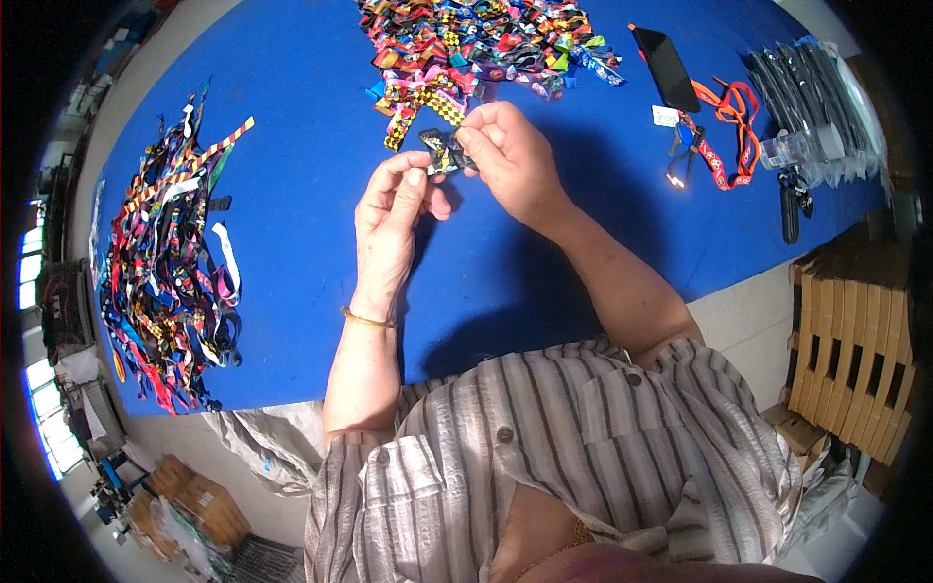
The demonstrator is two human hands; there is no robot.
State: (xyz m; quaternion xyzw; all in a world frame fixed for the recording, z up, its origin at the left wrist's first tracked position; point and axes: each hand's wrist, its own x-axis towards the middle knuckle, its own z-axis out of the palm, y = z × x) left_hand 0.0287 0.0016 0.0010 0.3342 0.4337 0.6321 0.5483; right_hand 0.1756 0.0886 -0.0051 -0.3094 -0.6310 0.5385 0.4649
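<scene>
Above the blue table, both my hands hold a short black printed fabric strap point(442, 149) with yellow and white marks. My left hand point(392, 204) pinches its lower left end between thumb and fingers. Thumb and forefinger of my right hand point(512, 163) are pressed together at its upper right end. Just beyond lies a yellow-and-black checkered strap point(443, 102), close to my right fingertips. It lies at the near edge of a large pile of colourful printed straps point(486, 44). Parts of the held strap are hidden behind my fingers.
Long mixed straps point(175, 262) lie heaped at the left of the blue table point(292, 321). On the right are a black phone point(666, 70), a red-orange lanyard point(734, 131), a clear plastic cup point(802, 146) and bagged black items point(812, 102). Stacked cardboard point(846, 350) stands beside the table.
</scene>
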